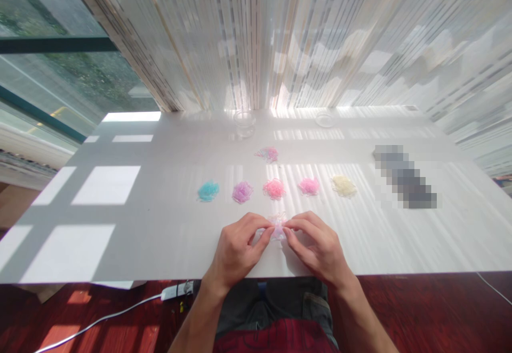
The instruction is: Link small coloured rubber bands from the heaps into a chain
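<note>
At the near edge of the white table (168,235), my left hand (242,241) and my right hand (318,243) face each other, thumb and forefinger of each pinched together. Between them lies a small heap of pale, mixed-colour rubber bands (277,218), and both sets of fingertips are in it; single bands there are too small to make out. Just beyond run separate piles of thin bands: teal (208,191), purple (242,192), coral (274,188), pink (309,186) and pale yellow (343,186). Farther back is another mixed pile (269,154).
A clear round container (245,121) stands near the back edge, with a clear lid or shallow dish (326,120) to its right. On the right lies a blurred-out dark object (406,177). Striped curtains (256,38) hang behind the table. A white cable (108,315) crosses the floor.
</note>
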Demonstrator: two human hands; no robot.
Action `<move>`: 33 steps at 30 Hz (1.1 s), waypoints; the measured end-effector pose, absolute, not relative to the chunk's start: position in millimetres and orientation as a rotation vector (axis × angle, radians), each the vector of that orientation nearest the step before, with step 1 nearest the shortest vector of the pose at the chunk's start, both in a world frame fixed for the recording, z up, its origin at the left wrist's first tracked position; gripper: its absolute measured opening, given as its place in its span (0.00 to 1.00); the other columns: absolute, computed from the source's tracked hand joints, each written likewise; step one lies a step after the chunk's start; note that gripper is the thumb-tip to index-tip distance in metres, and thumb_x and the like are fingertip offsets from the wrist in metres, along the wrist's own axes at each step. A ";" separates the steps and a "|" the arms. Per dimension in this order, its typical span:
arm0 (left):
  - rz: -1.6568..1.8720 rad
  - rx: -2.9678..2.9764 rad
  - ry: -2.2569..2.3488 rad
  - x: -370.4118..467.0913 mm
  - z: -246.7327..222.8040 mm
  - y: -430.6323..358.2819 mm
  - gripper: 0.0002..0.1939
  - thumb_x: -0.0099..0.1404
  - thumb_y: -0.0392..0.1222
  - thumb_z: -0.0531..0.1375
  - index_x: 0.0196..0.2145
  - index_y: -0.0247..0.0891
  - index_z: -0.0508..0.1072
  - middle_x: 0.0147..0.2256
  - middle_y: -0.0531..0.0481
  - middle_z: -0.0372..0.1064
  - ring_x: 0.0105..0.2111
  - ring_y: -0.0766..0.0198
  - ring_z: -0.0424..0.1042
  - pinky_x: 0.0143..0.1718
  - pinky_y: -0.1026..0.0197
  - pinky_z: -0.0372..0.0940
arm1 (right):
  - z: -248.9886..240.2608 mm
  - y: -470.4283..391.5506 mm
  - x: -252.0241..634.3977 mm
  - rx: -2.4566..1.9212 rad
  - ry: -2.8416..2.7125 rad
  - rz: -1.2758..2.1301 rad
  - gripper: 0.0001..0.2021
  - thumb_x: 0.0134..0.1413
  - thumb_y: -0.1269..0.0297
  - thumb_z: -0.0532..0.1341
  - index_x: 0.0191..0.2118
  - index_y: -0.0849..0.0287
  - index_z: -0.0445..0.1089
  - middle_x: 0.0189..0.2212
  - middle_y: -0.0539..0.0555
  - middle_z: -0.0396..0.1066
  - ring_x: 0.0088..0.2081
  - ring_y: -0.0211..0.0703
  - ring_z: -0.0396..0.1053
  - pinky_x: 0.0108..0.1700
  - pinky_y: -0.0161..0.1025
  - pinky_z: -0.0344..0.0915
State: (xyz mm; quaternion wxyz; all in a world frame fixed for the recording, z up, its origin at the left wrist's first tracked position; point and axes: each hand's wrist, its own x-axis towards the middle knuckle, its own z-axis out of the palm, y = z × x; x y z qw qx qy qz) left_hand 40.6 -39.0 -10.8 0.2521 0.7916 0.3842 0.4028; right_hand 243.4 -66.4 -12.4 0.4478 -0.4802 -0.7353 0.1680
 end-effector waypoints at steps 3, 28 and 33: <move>1.099 2.172 1.058 41.1 -10.2 -38.9 0.03 0.72 0.35 0.61 0.40 0.39 0.75 0.35 0.51 0.75 0.32 0.67 0.74 0.32 0.66 0.67 | -11.8 -66.2 243.0 -1.181 -1.820 0.406 0.04 0.66 0.71 0.62 0.41 0.56 0.74 0.34 0.53 0.74 0.36 0.41 0.75 0.39 0.37 0.74; 1.073 2.201 1.135 39.1 -11.8 -40.1 0.05 0.73 0.37 0.60 0.45 0.41 0.74 0.41 0.49 0.77 0.34 0.66 0.76 0.33 0.66 0.71 | 4.6 -28.1 298.5 -1.615 -1.657 -0.009 0.07 0.64 0.60 0.63 0.35 0.56 0.75 0.29 0.51 0.74 0.27 0.41 0.69 0.31 0.40 0.68; 1.072 2.209 1.120 39.1 -11.2 -39.7 0.05 0.74 0.37 0.59 0.45 0.41 0.74 0.40 0.48 0.77 0.34 0.64 0.77 0.33 0.65 0.72 | 0.6 -17.3 301.7 -1.671 -1.740 -0.042 0.09 0.65 0.59 0.61 0.35 0.56 0.75 0.31 0.53 0.75 0.30 0.44 0.71 0.33 0.41 0.67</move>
